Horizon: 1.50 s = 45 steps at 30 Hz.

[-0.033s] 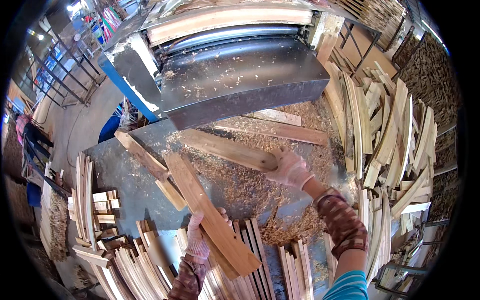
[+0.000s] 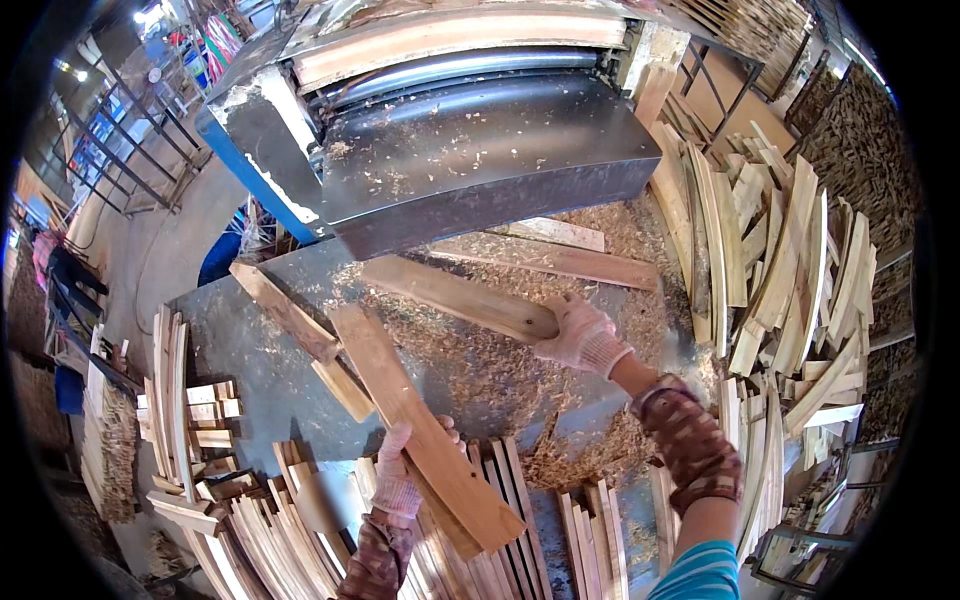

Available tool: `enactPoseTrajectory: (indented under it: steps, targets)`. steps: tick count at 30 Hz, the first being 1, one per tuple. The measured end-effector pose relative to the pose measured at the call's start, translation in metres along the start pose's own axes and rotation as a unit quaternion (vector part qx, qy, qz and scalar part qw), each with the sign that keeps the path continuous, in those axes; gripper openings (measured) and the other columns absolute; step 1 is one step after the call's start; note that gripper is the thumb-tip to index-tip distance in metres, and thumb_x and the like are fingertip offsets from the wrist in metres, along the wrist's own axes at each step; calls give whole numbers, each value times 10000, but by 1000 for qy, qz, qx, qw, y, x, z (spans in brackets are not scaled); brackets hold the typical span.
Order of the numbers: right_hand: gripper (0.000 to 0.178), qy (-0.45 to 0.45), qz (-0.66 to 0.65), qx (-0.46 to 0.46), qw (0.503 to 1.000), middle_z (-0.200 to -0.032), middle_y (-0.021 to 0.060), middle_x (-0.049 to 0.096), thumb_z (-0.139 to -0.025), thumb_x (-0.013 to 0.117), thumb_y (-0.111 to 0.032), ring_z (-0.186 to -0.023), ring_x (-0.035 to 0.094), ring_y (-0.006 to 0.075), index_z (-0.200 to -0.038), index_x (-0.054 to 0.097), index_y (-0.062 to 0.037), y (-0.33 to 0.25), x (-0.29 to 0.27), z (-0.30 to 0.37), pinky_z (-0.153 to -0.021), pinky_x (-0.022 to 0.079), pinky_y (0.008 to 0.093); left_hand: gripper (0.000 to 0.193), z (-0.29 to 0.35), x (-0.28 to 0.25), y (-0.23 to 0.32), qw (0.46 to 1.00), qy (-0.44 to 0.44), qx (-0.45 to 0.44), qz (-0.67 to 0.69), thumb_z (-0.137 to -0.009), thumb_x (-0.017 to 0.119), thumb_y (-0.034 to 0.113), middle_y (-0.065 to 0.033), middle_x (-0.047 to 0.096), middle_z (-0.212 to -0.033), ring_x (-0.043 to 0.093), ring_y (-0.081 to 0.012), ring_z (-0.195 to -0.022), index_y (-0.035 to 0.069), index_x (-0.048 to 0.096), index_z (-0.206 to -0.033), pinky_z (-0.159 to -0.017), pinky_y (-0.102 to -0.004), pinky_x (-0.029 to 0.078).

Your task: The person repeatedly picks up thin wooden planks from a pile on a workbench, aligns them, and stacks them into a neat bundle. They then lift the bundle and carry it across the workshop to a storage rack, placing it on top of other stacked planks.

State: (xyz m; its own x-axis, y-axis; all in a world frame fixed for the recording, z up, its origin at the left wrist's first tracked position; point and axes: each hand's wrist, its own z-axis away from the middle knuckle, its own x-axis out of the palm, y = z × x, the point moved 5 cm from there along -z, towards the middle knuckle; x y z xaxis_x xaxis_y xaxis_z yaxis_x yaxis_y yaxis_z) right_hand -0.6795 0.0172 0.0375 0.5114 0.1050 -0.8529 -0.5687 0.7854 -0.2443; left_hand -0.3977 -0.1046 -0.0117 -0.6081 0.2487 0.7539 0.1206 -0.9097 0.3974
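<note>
My left hand (image 2: 398, 477), in a pale knitted glove, is wrapped round a wooden board (image 2: 420, 415) that slants up and away to the left. Part of a second wooden piece (image 2: 437, 515) shows under that board. On the right, my gloved right hand (image 2: 580, 335) grips the near right end of another wooden board (image 2: 450, 292), which lies over shavings. A dark knot marks this board close to my fingers. Farther back lie two more boards, one a long brown strip (image 2: 560, 260). Left of the held board are a rough strip (image 2: 285, 310) and a short pale piece (image 2: 343, 390).
Ahead stands a machine with a metal roller (image 2: 470, 78) and a dark metal bed (image 2: 480, 140) dusted with chips. Curved wooden slats (image 2: 780, 270) are piled at the right. Stacked strips (image 2: 270, 535) line the near edge. Wood shavings (image 2: 510, 400) cover much of the grey table (image 2: 240, 350).
</note>
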Motion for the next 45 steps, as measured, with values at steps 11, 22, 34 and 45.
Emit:
enactPoseTrajectory:
  steps: [11,22,34,45]
  targets:
    - [949,-150,-269,-85,948,-987,154,676,-848,531,-801,-850,693,232,-1253,594,55,-57,73,91,-689,594,365,535,-4,-14,-7,989,80,-30,-124,-918,714,370,-129,666,-1193,686,-260,-1030,36,540,-1298,-899,-431,593]
    - [666,153,5,35,988,-1401,197,549,-927,622,-332,-1204,587,307,-1514,411,-100,45,34,-54,-1021,511,381,378,10,-42,-5,986,151,-13,-71,-816,766,225,-56,694,-1002,704,-217,-910,28,649,-1116,-806,-389,606]
    - [643,93,74,84,989,-1233,200,603,-811,728,-379,-1146,601,387,-1314,517,-38,96,33,-51,-952,509,484,365,5,-58,-9,984,148,-25,-91,-845,741,210,-40,667,-1050,677,-205,-972,72,629,-1163,-860,-399,589]
    - [507,-11,-399,98,912,-1005,138,638,-881,662,-393,-885,654,307,-1228,559,-38,41,54,134,-791,562,459,518,32,-15,10,960,178,-38,-211,-799,776,231,-80,620,-1101,648,-230,-968,54,547,-1229,-813,-424,584]
